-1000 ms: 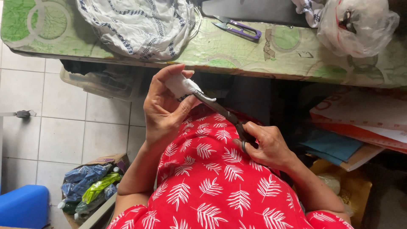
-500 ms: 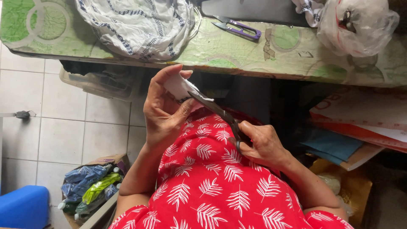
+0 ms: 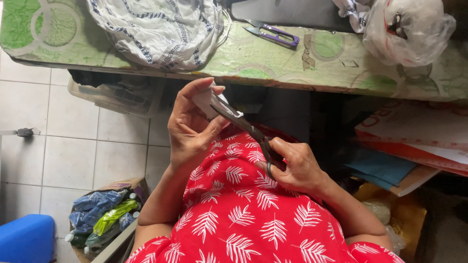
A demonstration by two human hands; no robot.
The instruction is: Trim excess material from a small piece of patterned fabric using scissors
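The left hand (image 3: 192,129) pinches a small white fabric piece (image 3: 207,100) between thumb and fingers; its grip is clamped on that piece, held up over the lap in front of the desk's near edge. The right hand (image 3: 297,168) has its grip closed around the dark handles of the scissors (image 3: 246,129), whose blades stand slightly apart and meet the piece at its right edge.

Handling, as judged: the fabric piece looks light, thin and soft, so it will sag or fold unless held taut close to the blades. Best hold is at the left margin, clear of the cutting line. The scissors look rigid and metal; hold by the finger loops only.

Appearance: the piece is pale, small and mostly hidden by the fingers.

On the green patterned desk (image 3: 273,58), farther off, lie a white cloth with blue print (image 3: 156,29), purple thread snips (image 3: 273,33) and a clear plastic bag (image 3: 409,31) at far right.
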